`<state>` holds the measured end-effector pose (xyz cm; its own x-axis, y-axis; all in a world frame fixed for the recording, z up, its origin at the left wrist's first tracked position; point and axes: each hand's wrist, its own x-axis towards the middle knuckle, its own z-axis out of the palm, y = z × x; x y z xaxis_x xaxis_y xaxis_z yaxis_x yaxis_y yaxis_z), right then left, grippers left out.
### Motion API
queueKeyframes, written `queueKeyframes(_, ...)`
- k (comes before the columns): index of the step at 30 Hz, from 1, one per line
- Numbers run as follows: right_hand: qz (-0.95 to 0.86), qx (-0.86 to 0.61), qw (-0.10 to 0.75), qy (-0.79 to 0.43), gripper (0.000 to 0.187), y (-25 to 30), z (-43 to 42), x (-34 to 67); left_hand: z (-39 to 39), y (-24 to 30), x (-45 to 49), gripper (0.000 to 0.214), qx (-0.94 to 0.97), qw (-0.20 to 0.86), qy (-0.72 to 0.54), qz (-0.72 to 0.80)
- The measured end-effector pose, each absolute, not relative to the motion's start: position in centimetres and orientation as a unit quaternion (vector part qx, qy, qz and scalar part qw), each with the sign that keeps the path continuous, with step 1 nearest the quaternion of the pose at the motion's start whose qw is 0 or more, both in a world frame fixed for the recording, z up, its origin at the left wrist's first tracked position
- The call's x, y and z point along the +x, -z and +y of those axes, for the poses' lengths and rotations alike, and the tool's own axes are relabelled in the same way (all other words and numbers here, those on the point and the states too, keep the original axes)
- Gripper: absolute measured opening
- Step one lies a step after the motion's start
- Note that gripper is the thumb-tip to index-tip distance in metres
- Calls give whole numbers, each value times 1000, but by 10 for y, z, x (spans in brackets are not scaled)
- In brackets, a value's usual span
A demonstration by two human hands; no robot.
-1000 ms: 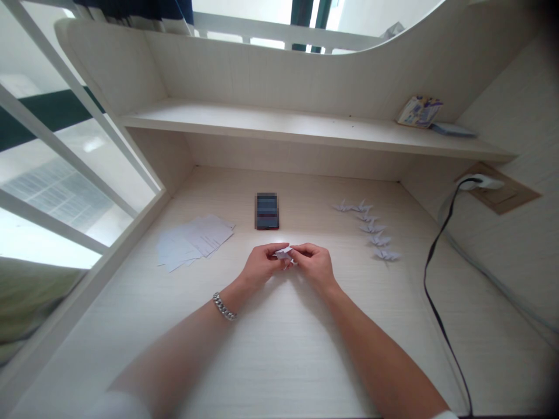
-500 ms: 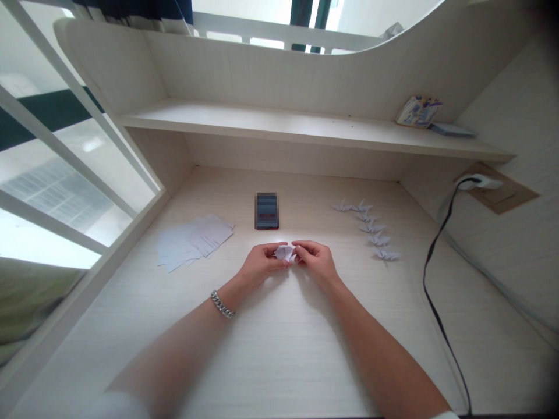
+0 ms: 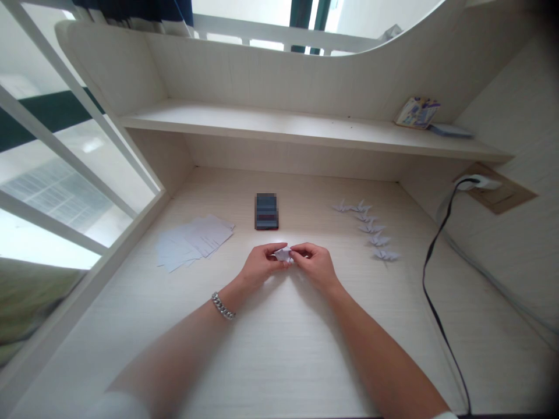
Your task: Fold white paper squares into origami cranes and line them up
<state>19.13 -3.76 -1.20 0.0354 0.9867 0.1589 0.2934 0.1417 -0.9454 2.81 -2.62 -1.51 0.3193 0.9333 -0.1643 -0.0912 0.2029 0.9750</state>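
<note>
My left hand (image 3: 261, 265) and my right hand (image 3: 315, 263) meet over the middle of the pale wooden desk (image 3: 279, 349). Both pinch a small, partly folded piece of white paper (image 3: 283, 254) between fingertips and thumbs, just above the desk top. Most of the paper is hidden by my fingers. A metal bracelet (image 3: 223, 306) sits on my left wrist.
A phone (image 3: 266, 210) lies just beyond my hands. Several loose white sheets (image 3: 192, 241) are spread to the left. A row of several folded paper cranes (image 3: 371, 228) runs at the right. A black cable (image 3: 432, 279) hangs from a wall socket (image 3: 476, 183). A shelf (image 3: 305, 128) above holds a small box (image 3: 417, 112).
My fingers have shifted slightly on the small paper, turning and pressing it; the hands stay in the same spot. Nothing else moved.
</note>
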Motion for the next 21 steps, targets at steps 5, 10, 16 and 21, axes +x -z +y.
queueKeyframes(5,-604,-531,474,-359,22,10,-40,189,-27,14,29,57,503,649,-399,408)
queueKeyframes(10,-576,-506,473,-434,29,11,-40,187,-28,12,31,36,523,635,-425,379)
queueKeyframes(16,-534,-497,498,-468,27,16,-39,187,-29,15,32,36,525,596,-463,393)
queueKeyframes(21,-549,-477,506,-464,22,19,-37,188,-29,14,32,34,534,580,-476,390)
